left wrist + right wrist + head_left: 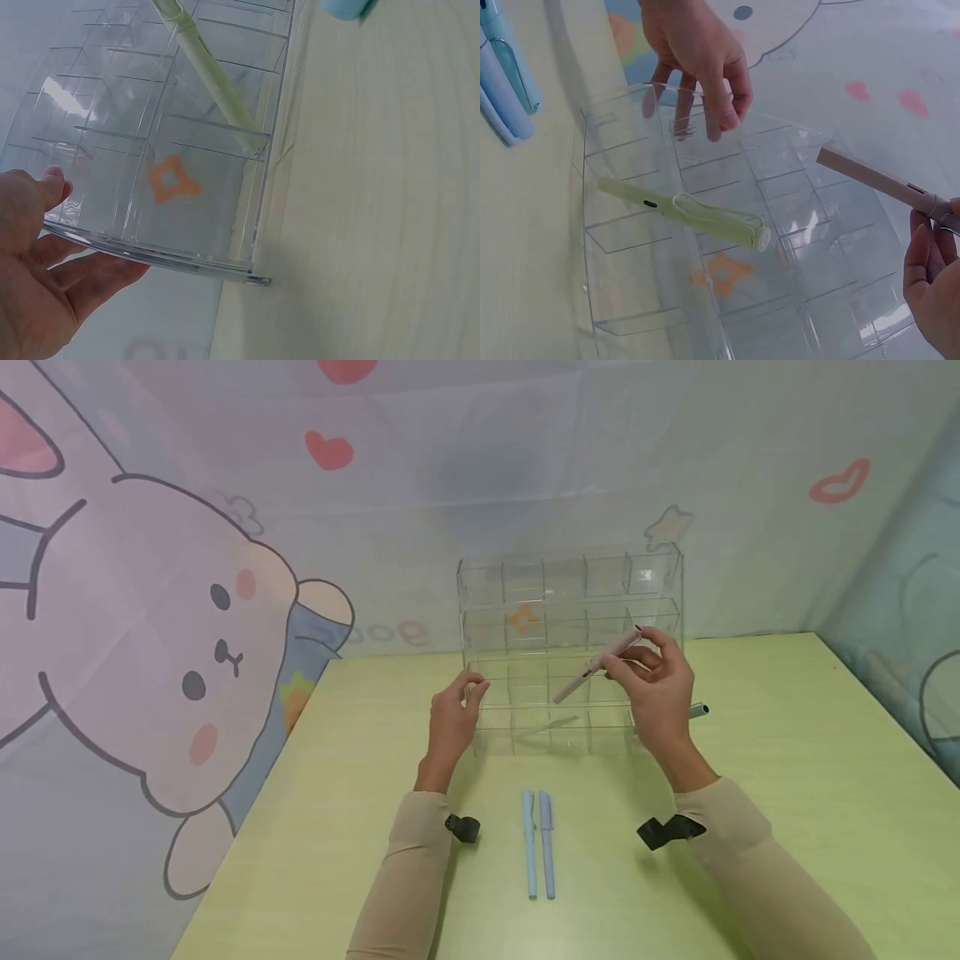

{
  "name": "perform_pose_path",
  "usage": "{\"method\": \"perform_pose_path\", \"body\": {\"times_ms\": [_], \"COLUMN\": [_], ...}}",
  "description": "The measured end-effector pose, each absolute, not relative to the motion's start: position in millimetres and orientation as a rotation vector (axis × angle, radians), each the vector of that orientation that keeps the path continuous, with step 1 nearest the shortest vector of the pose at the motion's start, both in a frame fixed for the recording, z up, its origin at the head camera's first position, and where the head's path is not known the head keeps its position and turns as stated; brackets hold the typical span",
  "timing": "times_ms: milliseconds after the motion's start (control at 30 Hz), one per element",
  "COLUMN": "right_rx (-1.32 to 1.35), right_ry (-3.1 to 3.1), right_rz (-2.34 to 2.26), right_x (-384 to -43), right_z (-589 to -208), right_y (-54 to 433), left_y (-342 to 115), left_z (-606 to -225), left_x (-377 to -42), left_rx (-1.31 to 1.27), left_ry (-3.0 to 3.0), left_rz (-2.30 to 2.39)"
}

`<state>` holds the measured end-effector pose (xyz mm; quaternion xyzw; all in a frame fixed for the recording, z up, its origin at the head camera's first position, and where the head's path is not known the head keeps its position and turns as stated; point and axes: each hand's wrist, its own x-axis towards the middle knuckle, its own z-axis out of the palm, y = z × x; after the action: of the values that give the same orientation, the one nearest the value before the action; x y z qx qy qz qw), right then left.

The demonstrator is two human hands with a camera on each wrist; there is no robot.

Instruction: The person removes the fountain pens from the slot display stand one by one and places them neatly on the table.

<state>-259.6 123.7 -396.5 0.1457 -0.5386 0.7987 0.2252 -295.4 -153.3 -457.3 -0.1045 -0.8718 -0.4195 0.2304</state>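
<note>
A clear acrylic rack (566,581) with tiers of small compartments stands at the back of the table. My left hand (453,718) holds its left side edge; in the left wrist view the thumb is in front of the panel and the fingers behind it. Between thumb and fingers my right hand (660,689) pinches a pale pink pen (592,668), tilted in front of the rack with its lower end to the left. A light green pen (697,214) with a wire clip leans in a front, lowest-tier compartment.
On the table in front of the rack lie a light blue pen (529,852) and a lavender pen (547,852), side by side. A dark green pen end (699,710) sticks out beyond my right hand. Behind the rack hangs a printed cloth (405,527).
</note>
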Motion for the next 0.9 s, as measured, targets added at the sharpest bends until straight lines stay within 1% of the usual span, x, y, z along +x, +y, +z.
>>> {"method": "perform_pose_path", "body": {"times_ms": [267,733,900], "right_rx": [0.525,0.660,0.703], "right_ry": [-1.454,-1.410,-1.478], "right_rz": [2.224,2.263,2.273], "right_x": [-249,-240,-238], "right_z": [-397,-392,-390], "right_y": [123,127,130], "left_y": [-154,-154,-153], "left_z": [-458,-459,-460], "left_x": [-295,-295,-297], "left_rx": [-0.284,-0.302,-0.322], "left_ry": [-2.402,-2.391,-2.372], "left_rz": [-1.161,-1.178,-1.165]}}
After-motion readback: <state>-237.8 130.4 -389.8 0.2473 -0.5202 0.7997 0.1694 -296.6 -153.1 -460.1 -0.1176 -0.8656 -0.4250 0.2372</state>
